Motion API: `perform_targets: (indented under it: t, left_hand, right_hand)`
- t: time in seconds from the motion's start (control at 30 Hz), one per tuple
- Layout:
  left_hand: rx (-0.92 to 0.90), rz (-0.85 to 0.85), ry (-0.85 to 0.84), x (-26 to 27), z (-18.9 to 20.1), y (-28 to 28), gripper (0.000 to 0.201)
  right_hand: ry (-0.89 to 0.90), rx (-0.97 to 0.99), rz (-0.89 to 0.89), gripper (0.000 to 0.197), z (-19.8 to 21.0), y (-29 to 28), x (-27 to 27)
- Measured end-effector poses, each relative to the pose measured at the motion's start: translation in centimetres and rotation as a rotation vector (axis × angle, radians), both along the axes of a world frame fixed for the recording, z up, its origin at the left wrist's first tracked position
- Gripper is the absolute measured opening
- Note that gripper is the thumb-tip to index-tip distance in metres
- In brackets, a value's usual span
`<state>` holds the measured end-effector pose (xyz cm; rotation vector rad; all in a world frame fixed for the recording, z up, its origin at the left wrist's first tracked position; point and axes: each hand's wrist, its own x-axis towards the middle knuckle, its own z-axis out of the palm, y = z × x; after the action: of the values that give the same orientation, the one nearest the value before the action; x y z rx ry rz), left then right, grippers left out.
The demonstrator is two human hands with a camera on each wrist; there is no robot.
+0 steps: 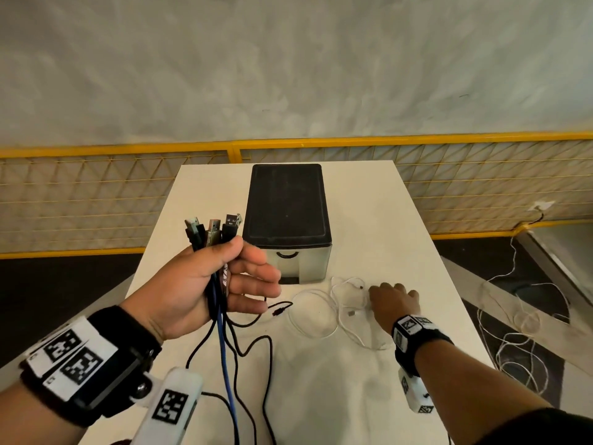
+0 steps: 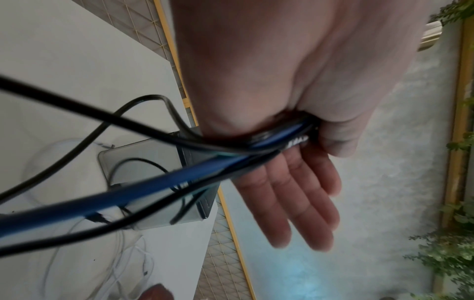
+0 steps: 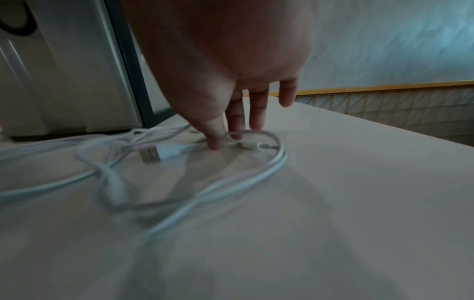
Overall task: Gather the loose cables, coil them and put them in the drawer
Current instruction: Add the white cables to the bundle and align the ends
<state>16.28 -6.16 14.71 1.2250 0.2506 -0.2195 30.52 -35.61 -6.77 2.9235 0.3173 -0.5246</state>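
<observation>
My left hand (image 1: 247,268) is raised over the table's left side, palm toward me. Its thumb clamps a bundle of black and blue cables (image 1: 221,332), their USB plugs (image 1: 211,231) sticking up, their tails trailing onto the table. In the left wrist view the thumb curls over the bundle (image 2: 153,186) while the other fingers of the left hand (image 2: 320,188) lie straight. My right hand (image 1: 394,298) reaches down to the loose white cables (image 1: 340,303). In the right wrist view the right hand (image 3: 225,140) touches the white cable (image 3: 269,174) beside its USB plug (image 3: 159,154). The black-topped drawer box (image 1: 287,216) stands closed behind.
The white table (image 1: 321,396) is narrow, with edges close on the left and right. A yellow mesh fence (image 1: 96,194) runs behind it. More thin white cord (image 1: 519,332) lies on the floor to the right. A black cable end (image 1: 279,311) rests near the drawer box front.
</observation>
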Motion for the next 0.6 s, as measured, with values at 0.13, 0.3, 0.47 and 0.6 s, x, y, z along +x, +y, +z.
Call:
perform_targets:
  t: [0.13,0.3,0.47,0.6]
  left_hand:
    - [-0.012,0.007,0.015,0.6,-0.1,-0.4,0.038]
    - [0.039,-0.046,0.077,2.1,-0.8,-1.8,0.039]
    - [0.073,-0.114,0.186,3.8,-1.8,-4.1,0.037]
    - [0.081,-0.115,0.216,4.5,-2.3,-5.7,0.040]
  right_hand:
    - [0.126,0.308,-0.313,0.020,1.3,-1.5,-0.2]
    - [-0.025,0.847,-0.521,0.010,7.1,-1.4,-1.6]
    - [-0.253,1.122,-0.470,0.010,13.2,3.5,-5.1]
    - [-0.347,1.253,-0.346,0.014,16.1,7.8,-8.5]
